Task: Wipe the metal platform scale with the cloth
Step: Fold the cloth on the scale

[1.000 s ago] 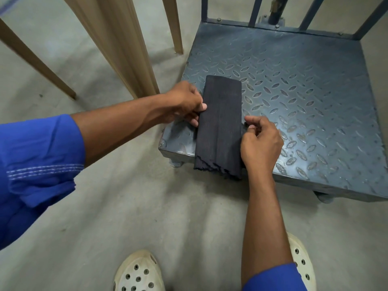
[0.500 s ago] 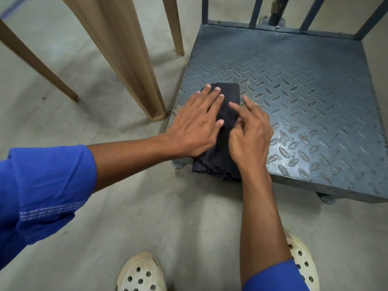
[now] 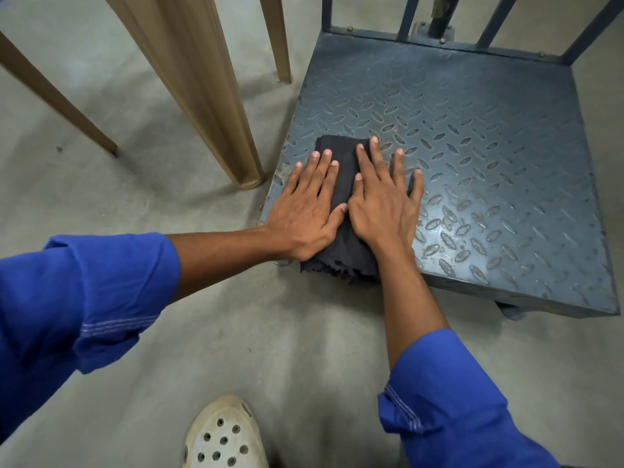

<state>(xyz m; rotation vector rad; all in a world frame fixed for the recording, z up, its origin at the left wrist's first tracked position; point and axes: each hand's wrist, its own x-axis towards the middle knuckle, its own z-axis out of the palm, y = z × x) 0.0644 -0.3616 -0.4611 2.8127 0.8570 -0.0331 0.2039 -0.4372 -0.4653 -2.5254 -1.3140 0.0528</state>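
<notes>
Dark folded cloth (image 3: 338,153) lies flat on the near-left corner of the scale (image 3: 479,140), its frayed end hanging over the front edge.

Head view (only view). Placement reads as a start position: corner first, so strokes can run out across the tread plate toward the rear rail (image 3: 439,42). The fold makes a thicker pad. Both points are judgements.

Left hand (image 3: 305,212): palm down, fingers straight and slightly spread over the cloth's left half. Right hand (image 3: 385,201): palm down just beside it, fingers spread wider, outer fingers reaching onto bare plate. Thumbs nearly meet over the cloth's midline. Neither hand pinches; both press flat. Two flat palms likely keep the pad from bunching on the raised tread.

Forearms reach forward and down, the left angling in from the left, the right nearly straight.

Tan chair leg (image 3: 216,106) stands just beside the scale's left edge.
</notes>
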